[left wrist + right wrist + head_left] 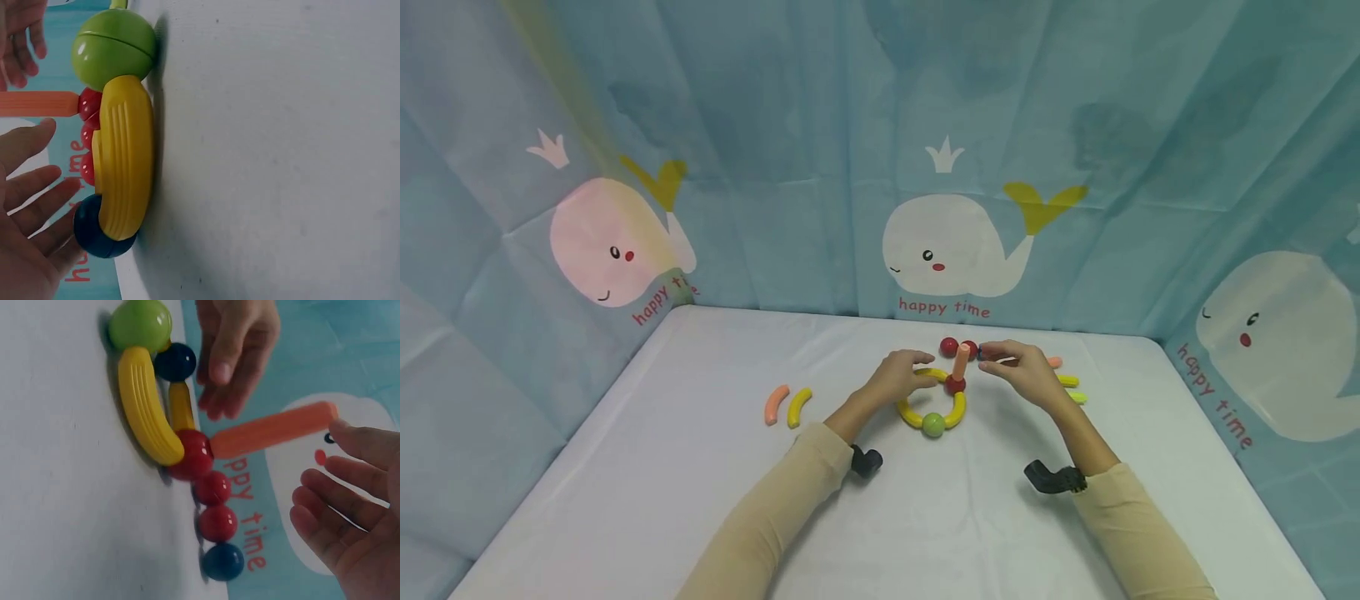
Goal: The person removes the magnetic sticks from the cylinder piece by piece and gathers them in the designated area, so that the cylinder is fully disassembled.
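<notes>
A ring of yellow curved rods point(957, 411) lies on the table, joined by a green ball point(933, 425), a red ball point(955, 384) and a dark blue ball point(103, 228). From the red ball an orange straight rod point(961, 362) rises nearly upright. My left hand point(901, 375) is beside the ring's left, fingers spread and gripping nothing; in the head view it hides the ring's blue ball. To the rod's right, my right hand point(1021, 371) has relaxed fingers and holds nothing. In the right wrist view its thumb overlaps the rod's tip; contact cannot be told.
Behind the ring sit two loose red balls point(949, 347) and a blue ball point(223, 562). An orange curved rod point(777, 405) and a yellow curved rod point(800, 407) lie at left. More sticks point(1078, 397) lie right, partly behind the right hand. Whale-printed curtains surround the white table point(647, 500).
</notes>
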Action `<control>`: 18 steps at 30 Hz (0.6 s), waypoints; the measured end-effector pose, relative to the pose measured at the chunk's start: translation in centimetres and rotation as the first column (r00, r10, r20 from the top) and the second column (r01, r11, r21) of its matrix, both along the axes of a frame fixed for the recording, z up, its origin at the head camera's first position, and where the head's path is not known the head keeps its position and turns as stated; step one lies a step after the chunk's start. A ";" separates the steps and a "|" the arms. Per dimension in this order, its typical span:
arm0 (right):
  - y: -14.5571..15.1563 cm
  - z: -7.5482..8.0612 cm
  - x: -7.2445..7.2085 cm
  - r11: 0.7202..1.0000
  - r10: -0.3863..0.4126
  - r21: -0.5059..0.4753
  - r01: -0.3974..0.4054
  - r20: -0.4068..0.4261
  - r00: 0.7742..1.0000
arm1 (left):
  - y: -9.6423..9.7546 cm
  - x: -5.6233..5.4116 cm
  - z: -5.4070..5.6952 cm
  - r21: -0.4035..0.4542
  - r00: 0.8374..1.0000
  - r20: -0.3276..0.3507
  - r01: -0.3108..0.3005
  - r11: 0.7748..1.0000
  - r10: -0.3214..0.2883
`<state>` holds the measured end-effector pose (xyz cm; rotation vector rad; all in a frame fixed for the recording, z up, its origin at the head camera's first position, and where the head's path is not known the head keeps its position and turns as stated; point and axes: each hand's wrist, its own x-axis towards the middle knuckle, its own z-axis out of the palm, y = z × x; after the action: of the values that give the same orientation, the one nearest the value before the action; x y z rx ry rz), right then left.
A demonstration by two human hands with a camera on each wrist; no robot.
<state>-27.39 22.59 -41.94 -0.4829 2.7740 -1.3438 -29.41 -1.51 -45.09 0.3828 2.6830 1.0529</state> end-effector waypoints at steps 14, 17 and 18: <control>-2.3 -1.7 -1.0 0.985 -0.005 -0.172 0.019 0.080 0.997 | 2.8 -1.1 -0.5 -0.077 0.993 -0.016 0.114 0.990 -0.116; -2.4 -1.9 -1.0 0.981 -0.009 -0.193 0.026 0.086 0.996 | 3.1 -1.3 -0.7 -0.091 0.993 -0.002 0.119 0.989 -0.120; -2.5 -1.9 -1.0 0.979 -0.008 -0.203 0.026 0.086 0.996 | 3.2 -1.3 -0.7 -0.090 0.993 0.001 0.120 0.989 -0.120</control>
<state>-28.40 20.10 -43.86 -0.3978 2.5923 -1.6221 -30.75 1.72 -45.81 0.5219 2.6620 0.8945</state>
